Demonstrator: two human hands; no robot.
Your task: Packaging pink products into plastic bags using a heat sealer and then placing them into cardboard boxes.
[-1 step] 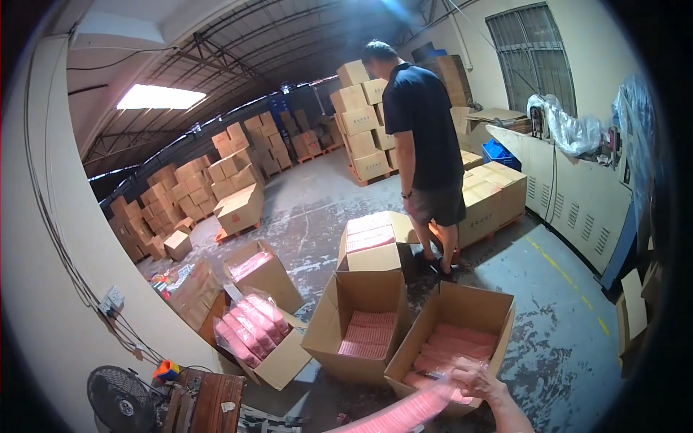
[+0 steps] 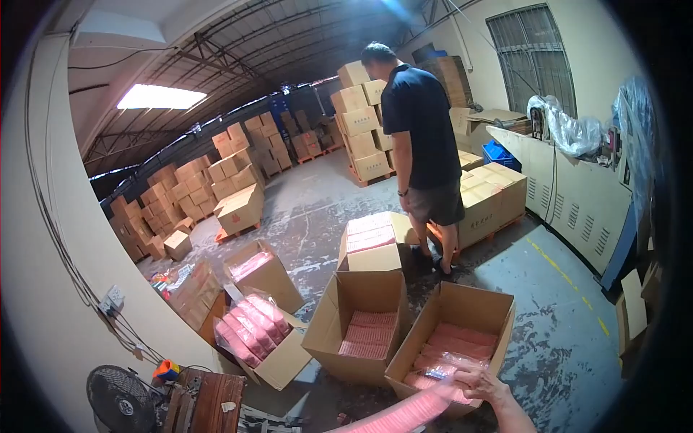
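Right hand [image 2: 482, 386] grasping pink packets [image 2: 404, 417] at open box [image 2: 473, 310] rim, fingers clenched for lowering in; left hand unseen.

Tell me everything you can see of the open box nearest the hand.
The open cardboard box is plain brown, its flaps turned up. It stands upright on the grey concrete floor, right of a similar open box, seemingly touching at a corner. Pink flat packs in clear wrap lie layered inside, filling only the lower part. The right hand reaches over its near edge, holding a pink pack.
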